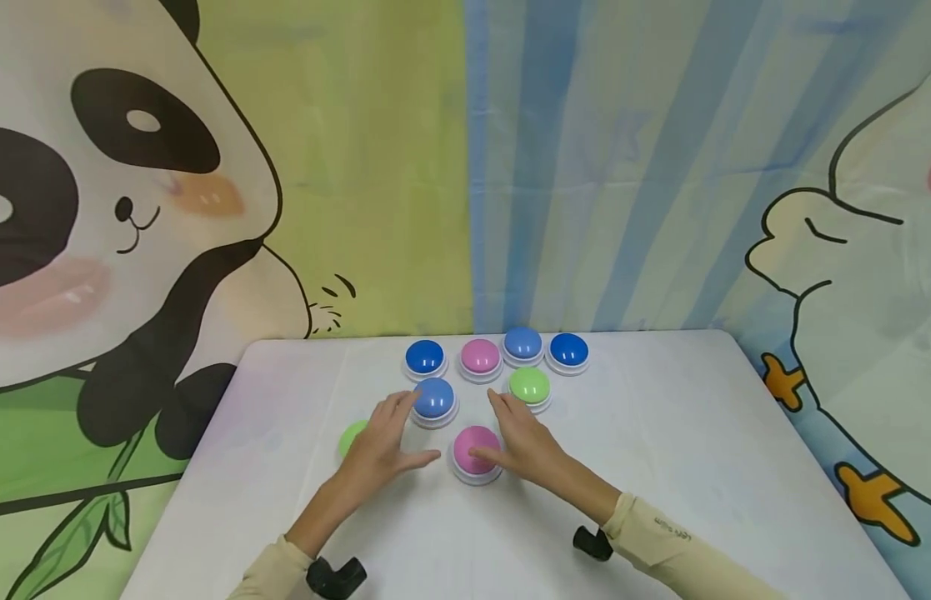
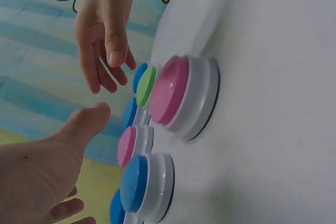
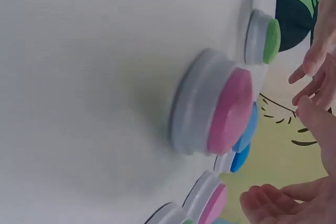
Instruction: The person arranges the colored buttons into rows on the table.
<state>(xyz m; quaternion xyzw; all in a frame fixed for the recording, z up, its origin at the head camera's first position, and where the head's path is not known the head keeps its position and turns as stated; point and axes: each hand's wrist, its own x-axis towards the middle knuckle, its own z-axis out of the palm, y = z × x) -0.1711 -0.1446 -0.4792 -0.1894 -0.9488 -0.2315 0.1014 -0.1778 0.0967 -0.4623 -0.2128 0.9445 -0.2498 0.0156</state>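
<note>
Left hand, right hand: fingers held apart above pink button. Right sleeve: small lettering printed, illegible.

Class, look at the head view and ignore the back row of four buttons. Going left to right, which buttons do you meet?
Left green button (partly hidden by the left hand) → light blue button → pink button → right green button.

Left bare hand, one: raised, fingers loosely extended, thumb spread inward. Right bare hand, one: likewise raised, fingers relaxed, thumb spread toward the left. Forearms, two: converging forward, in long beige fabric sleeves. Hands apart.
</note>
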